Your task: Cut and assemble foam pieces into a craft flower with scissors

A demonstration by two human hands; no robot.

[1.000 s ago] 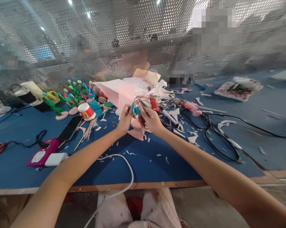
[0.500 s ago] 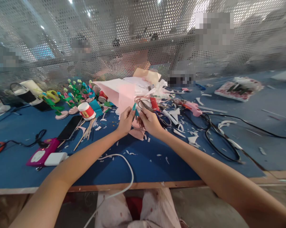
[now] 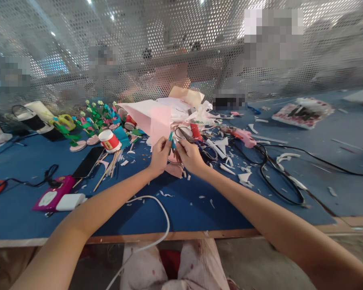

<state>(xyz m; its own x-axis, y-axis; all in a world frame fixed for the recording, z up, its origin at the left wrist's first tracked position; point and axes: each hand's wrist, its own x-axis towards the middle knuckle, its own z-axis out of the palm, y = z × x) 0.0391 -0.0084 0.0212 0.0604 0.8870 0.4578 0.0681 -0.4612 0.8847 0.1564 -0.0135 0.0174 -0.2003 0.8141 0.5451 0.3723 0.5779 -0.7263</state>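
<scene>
Above the blue counter [image 3: 181,209], the left hand [image 3: 159,155] and right hand [image 3: 190,155] meet, fingers [image 3: 167,141] of both closed on a small teal foam piece [image 3: 171,139], which pokes up between the fingertips, just before a pink paper sheet [image 3: 157,117].

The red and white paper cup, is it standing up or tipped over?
Tipped over. The paper cup lies on its side on the blue table, left of the left hand.

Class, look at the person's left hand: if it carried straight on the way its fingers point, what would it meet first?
Probably the pink paper sheet just beyond the left hand and its teal scrap; depth is hard to judge.
</scene>
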